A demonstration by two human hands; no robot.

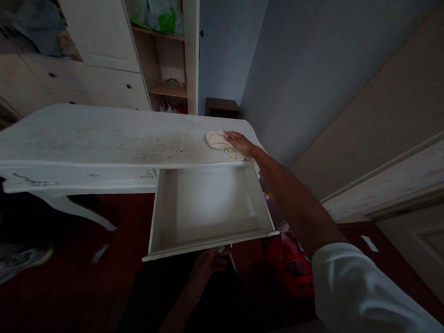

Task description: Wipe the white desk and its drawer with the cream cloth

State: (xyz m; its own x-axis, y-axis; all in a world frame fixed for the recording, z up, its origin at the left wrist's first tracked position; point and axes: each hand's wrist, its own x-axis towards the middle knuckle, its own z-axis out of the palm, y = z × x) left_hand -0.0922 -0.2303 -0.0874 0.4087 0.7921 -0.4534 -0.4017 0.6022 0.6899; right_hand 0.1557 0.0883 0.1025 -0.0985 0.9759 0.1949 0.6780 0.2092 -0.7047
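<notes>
My right hand (240,141) presses a crumpled cream cloth (223,141) onto the right end of a white table (99,128), fingers closed over the cloth. Dark smudges mark the tabletop left of the cloth. Below it, a white drawer (209,200) is pulled out, with nothing lying inside. My left hand (207,264) is under the drawer's front edge, its fingers curled at what looks like a small knob (219,248). That spot is dim and partly hidden.
A white wardrobe (102,41) with an open shelf section stands behind the table. A small brown cabinet (222,107) is by the wall corner. Red bags (289,266) lie on the floor at right. A shoe (18,266) shows at lower left.
</notes>
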